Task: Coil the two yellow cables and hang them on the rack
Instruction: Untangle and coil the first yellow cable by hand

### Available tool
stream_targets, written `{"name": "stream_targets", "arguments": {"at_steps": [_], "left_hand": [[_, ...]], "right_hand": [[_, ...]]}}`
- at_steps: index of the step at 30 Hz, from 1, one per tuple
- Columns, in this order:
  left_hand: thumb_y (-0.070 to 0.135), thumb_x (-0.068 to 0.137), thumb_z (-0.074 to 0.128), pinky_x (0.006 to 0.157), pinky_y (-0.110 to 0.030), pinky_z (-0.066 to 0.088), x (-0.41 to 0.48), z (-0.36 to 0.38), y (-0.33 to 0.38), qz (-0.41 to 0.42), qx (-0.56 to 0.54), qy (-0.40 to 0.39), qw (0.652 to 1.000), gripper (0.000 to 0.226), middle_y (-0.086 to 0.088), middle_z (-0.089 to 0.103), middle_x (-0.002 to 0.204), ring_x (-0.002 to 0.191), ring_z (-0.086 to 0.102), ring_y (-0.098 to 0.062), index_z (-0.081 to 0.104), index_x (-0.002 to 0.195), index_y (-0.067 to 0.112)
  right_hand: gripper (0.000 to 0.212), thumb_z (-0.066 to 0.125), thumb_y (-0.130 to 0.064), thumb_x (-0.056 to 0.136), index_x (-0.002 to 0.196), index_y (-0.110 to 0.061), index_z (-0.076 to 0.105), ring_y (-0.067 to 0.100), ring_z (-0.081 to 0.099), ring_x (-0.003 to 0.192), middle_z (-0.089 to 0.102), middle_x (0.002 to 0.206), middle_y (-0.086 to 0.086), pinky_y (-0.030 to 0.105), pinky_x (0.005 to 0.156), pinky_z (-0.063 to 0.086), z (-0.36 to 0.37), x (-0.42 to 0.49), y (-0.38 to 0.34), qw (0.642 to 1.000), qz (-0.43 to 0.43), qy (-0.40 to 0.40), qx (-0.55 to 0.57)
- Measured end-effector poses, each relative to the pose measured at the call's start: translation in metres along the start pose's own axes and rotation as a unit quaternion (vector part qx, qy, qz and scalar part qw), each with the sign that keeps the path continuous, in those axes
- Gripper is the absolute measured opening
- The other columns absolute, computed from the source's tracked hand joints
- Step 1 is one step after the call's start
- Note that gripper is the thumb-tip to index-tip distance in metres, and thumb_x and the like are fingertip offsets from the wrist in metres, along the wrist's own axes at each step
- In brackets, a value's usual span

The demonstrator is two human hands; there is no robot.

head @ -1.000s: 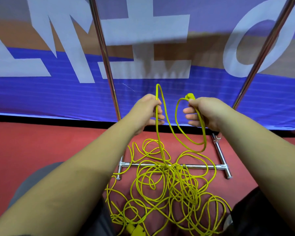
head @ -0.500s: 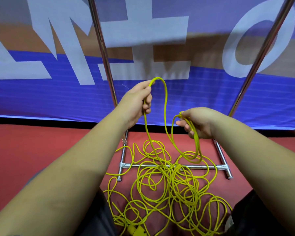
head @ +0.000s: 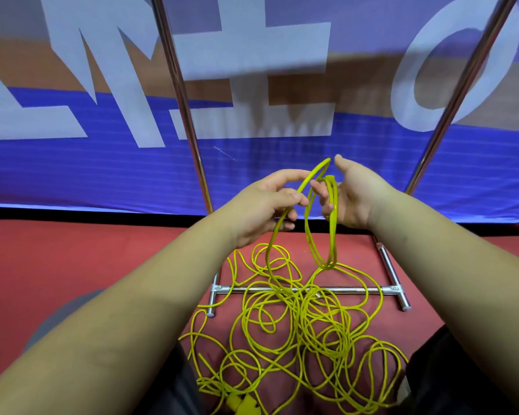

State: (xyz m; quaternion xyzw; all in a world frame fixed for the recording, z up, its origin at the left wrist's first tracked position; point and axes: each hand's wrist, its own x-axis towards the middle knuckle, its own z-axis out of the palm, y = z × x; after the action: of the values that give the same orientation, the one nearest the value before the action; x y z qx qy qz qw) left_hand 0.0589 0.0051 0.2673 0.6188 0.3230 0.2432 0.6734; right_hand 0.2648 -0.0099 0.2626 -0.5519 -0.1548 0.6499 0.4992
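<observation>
Coiling 1st yellow cable, rack not used yet.

L hand (head: 264,205) fingers pinched on a fresh loop of cable (head: 304,313), feeding it to R hand (head: 357,199); R fingers spread apart so loops (head: 324,235) hang off them. Bulk is a tangle on red floor (head: 72,265), draped over rack base bar (head: 312,290): snag risk imo. Room to lift betw the uprights (head: 180,100). Can't separate the 2 cables.

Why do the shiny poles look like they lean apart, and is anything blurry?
Head view: the wide lens splays the rack poles outward; the yellow cable on the floor looks sharp; both forearms near the camera look huge and soft; a dim shadow crosses the banner.
</observation>
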Motion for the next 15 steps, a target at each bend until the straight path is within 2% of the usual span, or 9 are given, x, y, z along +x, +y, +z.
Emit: {"name": "stream_targets", "arguments": {"at_steps": [4,9,15], "left_hand": [[0.006,0.104,0.054,0.080,-0.038,0.048,0.000,0.005,-0.006,0.010,0.006,-0.015,1.000,0.040,-0.003,0.066,0.098,0.072,0.056,-0.015,0.064,0.135,0.028],[0.003,0.104,0.053,0.073,-0.029,0.048,0.002,0.003,-0.015,-0.015,0.035,-0.060,0.997,0.042,-0.002,0.067,0.097,0.072,0.056,-0.014,0.063,0.138,0.025],[0.000,0.104,0.052,0.073,-0.027,0.050,0.000,0.002,-0.020,-0.080,0.025,-0.117,0.990,0.043,0.001,0.071,0.096,0.076,0.057,-0.013,0.065,0.135,0.028]], "right_hand": [[0.048,0.047,-0.055,0.107,0.092,-0.011,0.057,0.015,0.046,0.048,0.055,0.061,0.003,0.023,0.042,0.034,0.000,-0.005,-0.003,1.000,-0.015,-0.018,-0.001],[0.023,0.051,-0.030,0.107,0.093,-0.013,0.061,0.010,0.050,0.050,0.072,0.075,-0.005,0.021,0.042,0.034,-0.002,-0.008,-0.008,0.998,-0.047,0.006,0.036],[0.023,0.051,-0.020,0.106,0.093,-0.010,0.068,0.006,0.067,0.058,0.072,0.072,-0.006,0.020,0.049,0.052,-0.003,-0.016,-0.016,0.997,-0.061,-0.013,0.051]]}}
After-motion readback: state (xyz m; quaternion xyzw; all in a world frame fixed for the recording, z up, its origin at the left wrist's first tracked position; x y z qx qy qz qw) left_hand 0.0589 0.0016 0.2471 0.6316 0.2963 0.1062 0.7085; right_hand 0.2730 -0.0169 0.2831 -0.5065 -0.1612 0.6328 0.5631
